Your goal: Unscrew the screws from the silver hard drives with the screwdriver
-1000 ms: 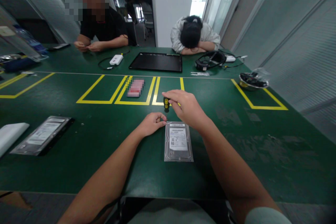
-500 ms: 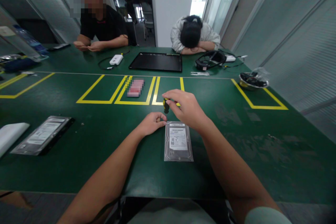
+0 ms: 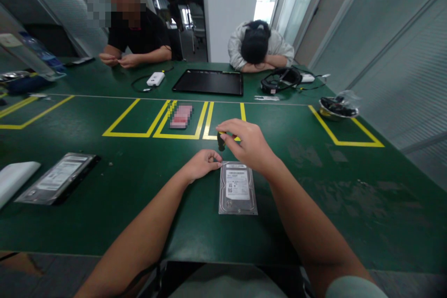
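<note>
A silver hard drive (image 3: 238, 188) with a white label lies flat on the green table in front of me. My left hand (image 3: 204, 166) rests at its far left corner, with curled fingers and thumb gripping that corner. Above the same corner, my right hand (image 3: 244, 142) pinches the top of a short black-and-yellow screwdriver (image 3: 221, 141), held upright. The screwdriver's tip is too small to make out, so its contact with the drive cannot be told.
Another hard drive (image 3: 59, 178) and a white object (image 3: 16, 179) lie to the left. Beyond the yellow tape frames are a black panel (image 3: 208, 82) and a headset (image 3: 279, 80). A bowl (image 3: 338, 108) of dark parts stands right. Two people sit opposite.
The screwdriver handle has turned a little in my right fingers, its yellow showing less. Both hands and the hard drive stay in place.
</note>
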{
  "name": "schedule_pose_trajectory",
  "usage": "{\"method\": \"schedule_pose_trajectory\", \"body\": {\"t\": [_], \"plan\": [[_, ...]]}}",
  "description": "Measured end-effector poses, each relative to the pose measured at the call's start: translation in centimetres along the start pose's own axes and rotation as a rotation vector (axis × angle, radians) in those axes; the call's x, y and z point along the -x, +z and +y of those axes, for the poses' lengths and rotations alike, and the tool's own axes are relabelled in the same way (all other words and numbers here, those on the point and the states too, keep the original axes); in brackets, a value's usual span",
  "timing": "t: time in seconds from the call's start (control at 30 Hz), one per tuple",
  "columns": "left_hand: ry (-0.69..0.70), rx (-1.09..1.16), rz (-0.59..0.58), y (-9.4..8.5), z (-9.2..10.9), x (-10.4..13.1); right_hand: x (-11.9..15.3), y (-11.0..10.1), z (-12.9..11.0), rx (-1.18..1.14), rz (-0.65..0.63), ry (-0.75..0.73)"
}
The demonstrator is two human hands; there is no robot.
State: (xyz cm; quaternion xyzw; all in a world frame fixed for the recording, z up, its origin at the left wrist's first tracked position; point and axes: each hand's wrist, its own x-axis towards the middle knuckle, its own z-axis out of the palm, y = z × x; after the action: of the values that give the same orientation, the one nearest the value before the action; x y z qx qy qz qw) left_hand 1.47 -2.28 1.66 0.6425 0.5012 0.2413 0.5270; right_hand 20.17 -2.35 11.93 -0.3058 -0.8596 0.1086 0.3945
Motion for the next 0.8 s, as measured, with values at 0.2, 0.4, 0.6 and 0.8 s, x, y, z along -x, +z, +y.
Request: {"method": "schedule_pose_trajectory", "body": {"t": [0.2, 0.4, 0.6, 0.8], "plan": [[-0.014, 0.047, -0.001, 0.16, 0.04, 0.15, -0.04, 0.16, 0.12, 0.060, 0.012, 0.076], [-0.001, 0.073, -0.004, 0.22, -0.21, 0.05, 0.17, 0.02, -0.17, 0.117, 0.018, 0.117], [-0.006, 0.081, -0.004, 0.24, -0.72, -0.12, 0.08, -0.15, -0.24, 0.090, -0.043, 0.055], [0.005, 0.046, 0.009, 0.22, -0.70, -0.14, 0.02, -0.02, -0.09, 0.110, -0.018, 0.093]]}}
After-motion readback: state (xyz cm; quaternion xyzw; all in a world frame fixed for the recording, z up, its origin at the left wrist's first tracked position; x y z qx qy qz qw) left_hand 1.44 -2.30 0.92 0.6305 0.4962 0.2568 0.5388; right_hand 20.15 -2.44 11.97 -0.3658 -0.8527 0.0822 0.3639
